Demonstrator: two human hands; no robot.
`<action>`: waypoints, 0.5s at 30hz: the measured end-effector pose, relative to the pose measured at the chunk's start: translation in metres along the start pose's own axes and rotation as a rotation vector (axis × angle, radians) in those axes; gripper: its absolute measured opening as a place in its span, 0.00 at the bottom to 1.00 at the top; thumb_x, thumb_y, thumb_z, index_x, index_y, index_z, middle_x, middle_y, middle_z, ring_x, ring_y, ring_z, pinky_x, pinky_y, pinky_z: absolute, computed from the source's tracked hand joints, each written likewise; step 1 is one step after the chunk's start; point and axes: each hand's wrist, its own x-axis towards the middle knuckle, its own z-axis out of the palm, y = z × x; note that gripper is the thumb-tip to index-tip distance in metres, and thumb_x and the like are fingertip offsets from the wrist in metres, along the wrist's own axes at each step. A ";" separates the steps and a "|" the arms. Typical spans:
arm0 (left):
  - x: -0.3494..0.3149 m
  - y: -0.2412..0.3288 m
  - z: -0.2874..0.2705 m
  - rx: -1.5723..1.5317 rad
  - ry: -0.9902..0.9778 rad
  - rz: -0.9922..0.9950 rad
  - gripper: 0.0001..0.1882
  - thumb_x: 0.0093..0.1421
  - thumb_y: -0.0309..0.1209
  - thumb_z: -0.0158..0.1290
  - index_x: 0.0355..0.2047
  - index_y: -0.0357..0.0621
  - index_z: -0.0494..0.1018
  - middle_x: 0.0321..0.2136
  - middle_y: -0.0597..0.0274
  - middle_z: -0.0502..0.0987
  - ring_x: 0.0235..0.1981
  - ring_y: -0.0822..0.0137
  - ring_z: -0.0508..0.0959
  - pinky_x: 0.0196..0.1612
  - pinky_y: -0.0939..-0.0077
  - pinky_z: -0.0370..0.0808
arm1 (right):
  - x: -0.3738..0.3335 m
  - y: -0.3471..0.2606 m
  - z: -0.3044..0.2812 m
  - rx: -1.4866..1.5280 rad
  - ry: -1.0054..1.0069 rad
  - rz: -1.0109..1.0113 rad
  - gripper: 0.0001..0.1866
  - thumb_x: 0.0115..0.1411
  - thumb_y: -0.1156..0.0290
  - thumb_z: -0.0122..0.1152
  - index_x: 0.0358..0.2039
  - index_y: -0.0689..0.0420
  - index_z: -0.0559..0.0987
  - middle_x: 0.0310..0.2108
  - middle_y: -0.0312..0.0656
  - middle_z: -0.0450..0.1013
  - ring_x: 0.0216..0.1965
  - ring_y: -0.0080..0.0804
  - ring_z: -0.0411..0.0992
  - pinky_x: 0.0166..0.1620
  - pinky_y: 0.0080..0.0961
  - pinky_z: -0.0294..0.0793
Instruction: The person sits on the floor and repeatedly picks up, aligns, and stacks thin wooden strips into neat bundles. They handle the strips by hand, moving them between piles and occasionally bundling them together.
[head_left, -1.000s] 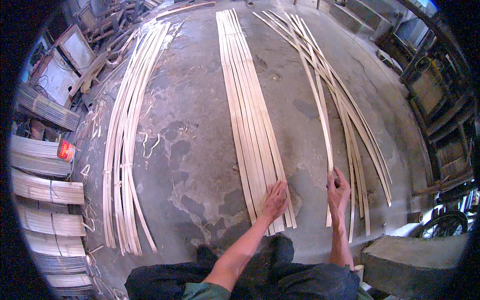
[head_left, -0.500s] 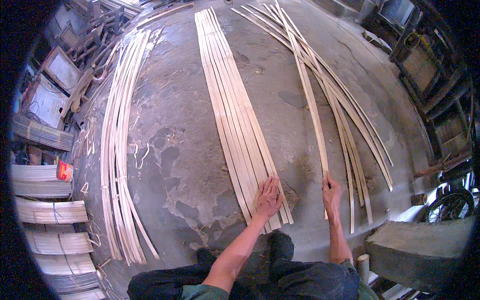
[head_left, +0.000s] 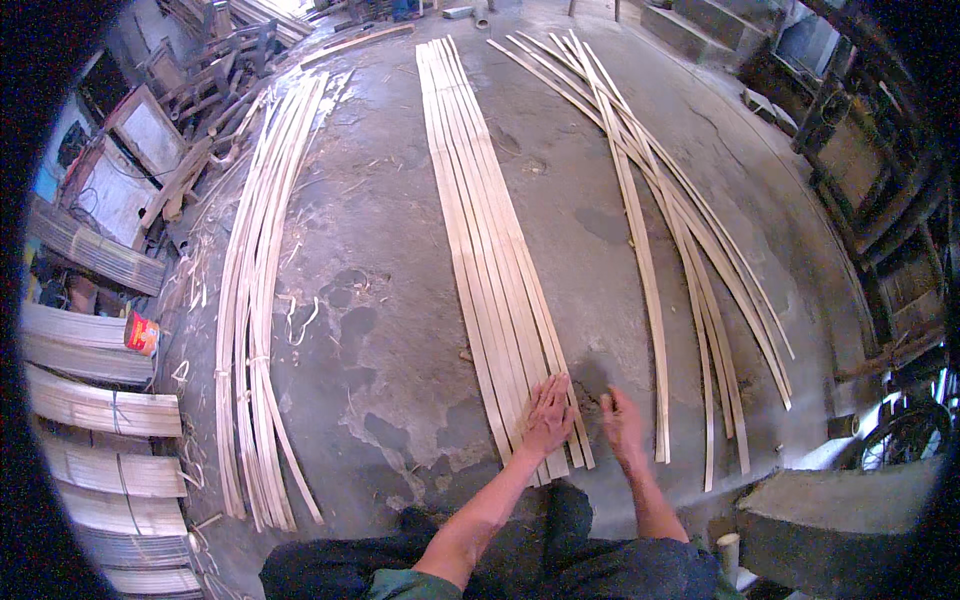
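Right hand [head_left: 622, 425] has let go of the loose strip [head_left: 657, 370] and shifted left, now over bare floor [head_left: 380, 250] between that strip and the middle row of strips [head_left: 490, 230], fingers loosely bent, nothing visible in it, too blurred to tell how closed; the released strip lies at the near side of the crossed pile [head_left: 655, 170] on the right. Left hand [head_left: 548, 415] stays flat, fingers out straight, on the near end of the middle row, which lies side by side on the floor; tied bundle [head_left: 262, 230] lies well apart, left.
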 end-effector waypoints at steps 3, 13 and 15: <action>-0.004 -0.010 0.010 -0.039 0.070 0.028 0.33 0.60 0.29 0.45 0.65 0.39 0.50 0.62 0.48 0.60 0.65 0.51 0.58 0.67 0.52 0.48 | -0.010 -0.034 0.026 -0.018 0.004 -0.152 0.17 0.62 0.65 0.56 0.49 0.58 0.75 0.43 0.48 0.75 0.40 0.45 0.74 0.44 0.36 0.73; 0.003 -0.004 0.021 -0.048 0.073 0.032 0.30 0.61 0.24 0.42 0.64 0.37 0.52 0.61 0.47 0.61 0.64 0.53 0.59 0.67 0.53 0.51 | 0.022 0.020 0.024 0.480 -0.074 0.133 0.09 0.63 0.67 0.55 0.35 0.60 0.77 0.26 0.37 0.73 0.26 0.22 0.70 0.30 0.24 0.69; -0.006 -0.016 0.014 -0.040 0.072 0.011 0.30 0.60 0.24 0.42 0.64 0.37 0.52 0.61 0.47 0.61 0.65 0.53 0.59 0.67 0.53 0.51 | 0.024 -0.026 -0.023 0.471 -0.005 0.203 0.11 0.63 0.66 0.55 0.29 0.59 0.77 0.24 0.33 0.70 0.22 0.18 0.63 0.26 0.21 0.64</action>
